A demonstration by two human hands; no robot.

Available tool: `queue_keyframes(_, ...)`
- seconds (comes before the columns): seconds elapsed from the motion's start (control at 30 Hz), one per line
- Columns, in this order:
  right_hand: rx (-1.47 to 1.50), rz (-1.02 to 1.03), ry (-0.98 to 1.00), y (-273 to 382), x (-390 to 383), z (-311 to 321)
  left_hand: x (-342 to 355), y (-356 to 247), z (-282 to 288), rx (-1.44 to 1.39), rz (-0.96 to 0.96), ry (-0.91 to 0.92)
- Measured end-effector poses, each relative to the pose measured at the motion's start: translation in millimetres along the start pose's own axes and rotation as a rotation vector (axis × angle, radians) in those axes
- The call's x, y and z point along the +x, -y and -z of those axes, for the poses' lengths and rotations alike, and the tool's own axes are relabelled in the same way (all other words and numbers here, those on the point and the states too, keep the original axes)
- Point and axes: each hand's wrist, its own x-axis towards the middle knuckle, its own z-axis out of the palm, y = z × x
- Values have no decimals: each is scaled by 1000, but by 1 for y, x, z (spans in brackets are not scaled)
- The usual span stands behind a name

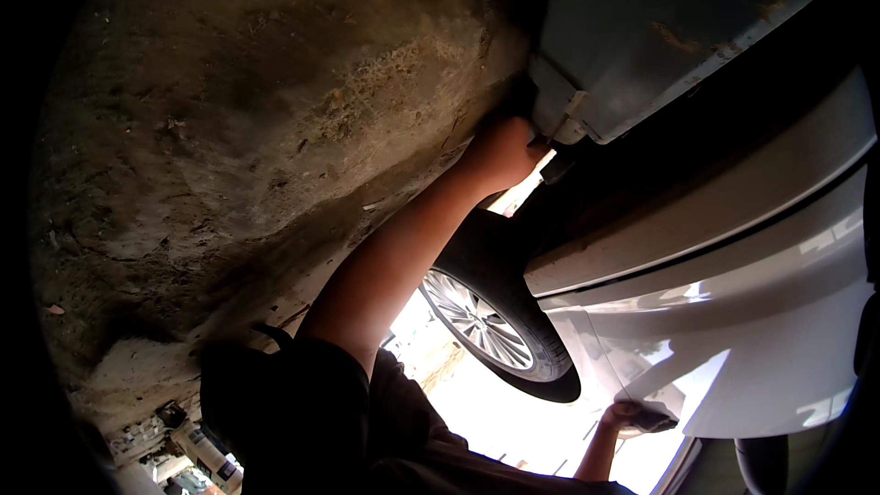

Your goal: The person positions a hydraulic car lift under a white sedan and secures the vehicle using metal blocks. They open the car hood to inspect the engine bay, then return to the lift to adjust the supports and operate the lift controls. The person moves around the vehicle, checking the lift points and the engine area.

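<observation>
My left hand [518, 148] reaches up with curled fingers to the corner of a grey, rust-spotted underbody panel [669, 18], beside a dark gap; what it grips is hidden. Low on the right, my right hand [625, 415] is closed at a dark piece [654, 423] on the lower edge of the glossy white car body [779, 339]; I cannot make out what that piece is. Between my hands is a wheel [486, 321] with a silver multi-spoke rim and black tyre.
A rough, dirt-stained surface [257, 110] fills the left side. A dark mirror-like shape [761, 467] juts from the car at the bottom right. Small cluttered items [183, 449] show at the lower left. Bright daylight comes in behind the wheel.
</observation>
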Motion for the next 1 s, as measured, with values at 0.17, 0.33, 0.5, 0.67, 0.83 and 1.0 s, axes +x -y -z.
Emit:
queue_keyframes(0.17,-31,-130,96,-40,-31,1,2,13,-18,-100,-127,-102)
queue_keyframes(0.33,38,-41,-1,20,14,-7,9,36,-34,-144,-214,-175)
queue_keyframes(0.5,-126,80,49,-12,-5,3,5,29,-31,-111,-142,-125)
queue_keyframes(0.67,-131,18,50,18,14,-2,-24,2,-45,-196,98,-255)
queue_keyframes(0.83,-112,7,47,-13,-13,10,-61,-59,-71,-490,-138,-106)
queue_keyframes(1.0,-39,43,-61,-14,-11,-9,2,-47,-107,-705,76,24)
